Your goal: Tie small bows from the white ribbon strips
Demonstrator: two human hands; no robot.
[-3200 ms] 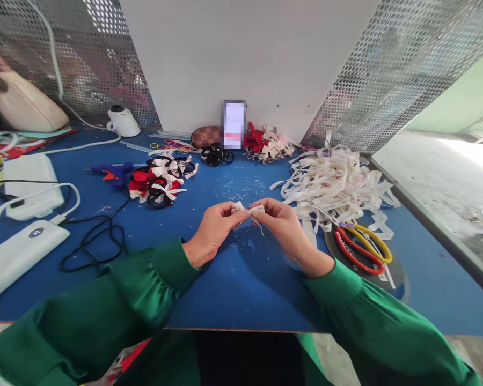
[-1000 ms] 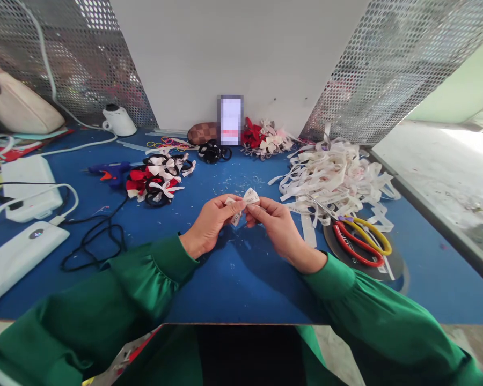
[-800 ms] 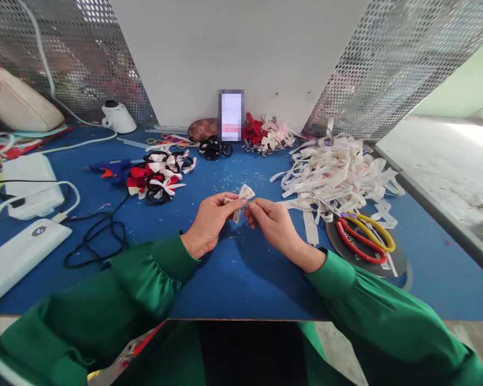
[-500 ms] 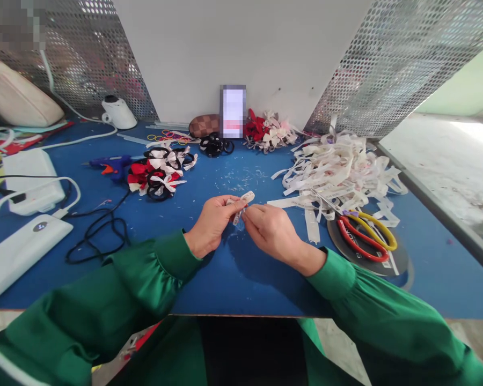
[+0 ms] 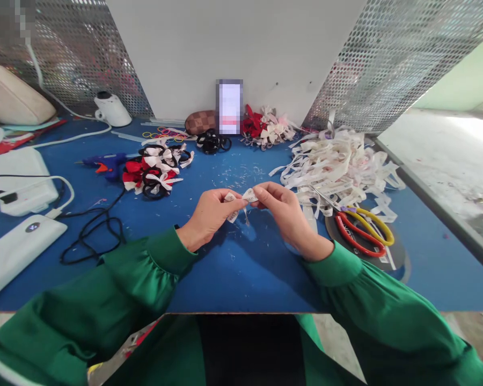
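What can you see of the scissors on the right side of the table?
The scissors lie flat on a dark round disc on the blue table, right of the right hand and untouched by it. One handle loop is red, the other yellow, both plastic-looking. The slim metal blades, apparently closed, point up-left into the pile of white ribbon strips, where their tip lies among the strips.
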